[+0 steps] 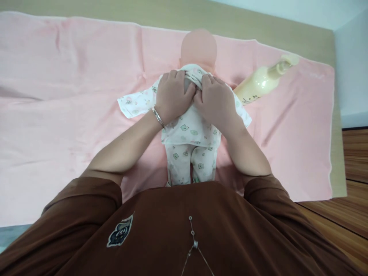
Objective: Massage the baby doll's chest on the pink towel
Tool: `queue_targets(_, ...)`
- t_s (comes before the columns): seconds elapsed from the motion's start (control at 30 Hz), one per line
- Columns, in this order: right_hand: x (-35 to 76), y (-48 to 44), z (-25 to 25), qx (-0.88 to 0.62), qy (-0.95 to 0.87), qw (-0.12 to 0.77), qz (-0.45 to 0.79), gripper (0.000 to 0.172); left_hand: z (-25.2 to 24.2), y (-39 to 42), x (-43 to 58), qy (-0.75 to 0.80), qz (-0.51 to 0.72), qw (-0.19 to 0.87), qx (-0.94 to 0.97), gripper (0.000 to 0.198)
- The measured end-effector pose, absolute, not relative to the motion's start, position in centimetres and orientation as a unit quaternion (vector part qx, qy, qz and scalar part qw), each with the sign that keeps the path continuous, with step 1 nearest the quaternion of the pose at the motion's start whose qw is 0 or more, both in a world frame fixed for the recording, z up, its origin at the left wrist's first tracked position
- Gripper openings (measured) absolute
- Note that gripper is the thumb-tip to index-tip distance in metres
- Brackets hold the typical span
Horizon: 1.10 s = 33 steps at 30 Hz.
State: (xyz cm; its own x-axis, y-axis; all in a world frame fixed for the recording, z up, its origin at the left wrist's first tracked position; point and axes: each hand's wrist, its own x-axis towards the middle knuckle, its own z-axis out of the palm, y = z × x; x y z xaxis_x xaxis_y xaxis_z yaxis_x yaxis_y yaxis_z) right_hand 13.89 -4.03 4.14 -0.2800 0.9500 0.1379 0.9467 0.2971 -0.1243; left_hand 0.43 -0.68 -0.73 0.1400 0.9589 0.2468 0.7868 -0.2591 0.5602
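Note:
A baby doll [199, 48] lies on the pink cloth, its bald head pointing away from me. It wears a white printed shirt [186, 128] and matching pants [178, 161]. My left hand [174, 94], with a silver bangle at its wrist, grips the shirt near the neck, thumb pointing inward. Just beside it, my right hand [215, 97] pinches the bunched fabric below the head. A greyish patch shows in a gap between the hands. The shirt's sleeves spread out to both sides. My fingertips are partly hidden in the folds.
A pale yellow pump bottle [258, 84] lies tilted on the cloth to the right of the doll, close to my right hand. The wrinkled pink cloth [71, 96] covers most of the wooden tabletop [258, 23]. Striped wood flooring [353, 168] appears at right.

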Motion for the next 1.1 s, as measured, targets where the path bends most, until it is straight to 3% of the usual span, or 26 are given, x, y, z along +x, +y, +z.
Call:
queue_targets(0.27,14.5,-2.2,3.1,-0.649,-0.755,0.087,0.03,0.039,1.8,-3.4,1.4,0.553,0.293,0.149,0.766,0.024)
queue_targets(0.67,15.0,-2.0,3.0,-0.64,-0.765,0.065,0.028,0.043,1.0,-2.3,1.1,0.537,0.317,0.191,0.758,0.032)
queue_targets(0.87,14.8,-3.9,4.8,-0.58,-0.81,0.081,0.039,0.026,-0.1,-0.5,0.2,0.581,0.276,0.155,0.75,0.016)
queue_targets(1.1,14.5,-4.3,5.1,-0.582,-0.807,0.093,0.03,0.019,0.1,-0.6,0.2,0.593,0.262,0.184,0.739,0.023)
